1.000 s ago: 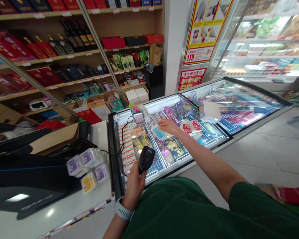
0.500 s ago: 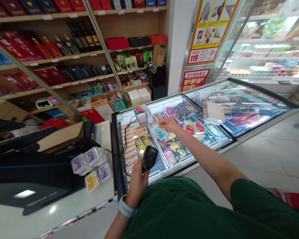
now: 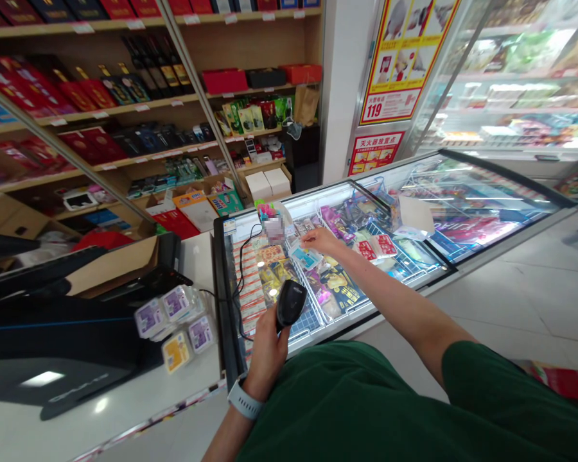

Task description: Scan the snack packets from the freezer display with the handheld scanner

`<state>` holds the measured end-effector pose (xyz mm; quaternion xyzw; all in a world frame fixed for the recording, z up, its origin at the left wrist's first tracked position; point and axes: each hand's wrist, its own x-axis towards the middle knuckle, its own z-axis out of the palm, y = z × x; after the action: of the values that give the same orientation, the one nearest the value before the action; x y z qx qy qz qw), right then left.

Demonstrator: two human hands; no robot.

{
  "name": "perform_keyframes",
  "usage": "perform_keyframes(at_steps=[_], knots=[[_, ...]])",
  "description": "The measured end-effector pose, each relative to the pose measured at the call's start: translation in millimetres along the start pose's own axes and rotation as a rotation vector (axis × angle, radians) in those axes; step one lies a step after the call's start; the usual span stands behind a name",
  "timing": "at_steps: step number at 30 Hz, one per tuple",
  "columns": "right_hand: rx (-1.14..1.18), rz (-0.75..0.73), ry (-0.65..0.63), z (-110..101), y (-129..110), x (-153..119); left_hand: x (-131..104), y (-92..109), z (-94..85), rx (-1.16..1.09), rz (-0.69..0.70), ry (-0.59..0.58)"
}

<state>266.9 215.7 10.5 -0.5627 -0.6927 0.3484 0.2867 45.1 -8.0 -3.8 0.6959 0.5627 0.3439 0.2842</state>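
Observation:
My left hand [image 3: 267,337], with a pale watch strap [image 3: 245,399] on its wrist, is wrapped around a black handheld barcode scanner [image 3: 291,301] above the near left part of the chest freezer [image 3: 216,269]. The scanner's head points up and away from me. My right hand [image 3: 320,240] reaches out over the freezer glass, its fingers pinched together. Close by its fingertips are a light blue and white packet [image 3: 307,258] and a whitish clear edge. Whether the fingers grip that packet or something thin is too small to tell.
Several small clear tubs with purple labels [image 3: 202,333] and one with a yellow label [image 3: 175,356] sit on the counter [image 3: 192,263] at left. Red and white packs [image 3: 376,248] and an open carton [image 3: 413,217] lie on the freezer. A black cable [image 3: 241,276] crosses the glass.
Both hands stay nearly where they were. My right hand has shifted slightly left, and the view has moved a little.

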Motion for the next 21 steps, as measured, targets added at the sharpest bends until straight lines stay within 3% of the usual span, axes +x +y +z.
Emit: perform_keyframes(at_steps=[21], knots=[[0.006, 0.009, -0.024, -4.3, -1.6, -3.6, -2.9, -0.6, 4.0, 0.090, 0.012, -0.001]])
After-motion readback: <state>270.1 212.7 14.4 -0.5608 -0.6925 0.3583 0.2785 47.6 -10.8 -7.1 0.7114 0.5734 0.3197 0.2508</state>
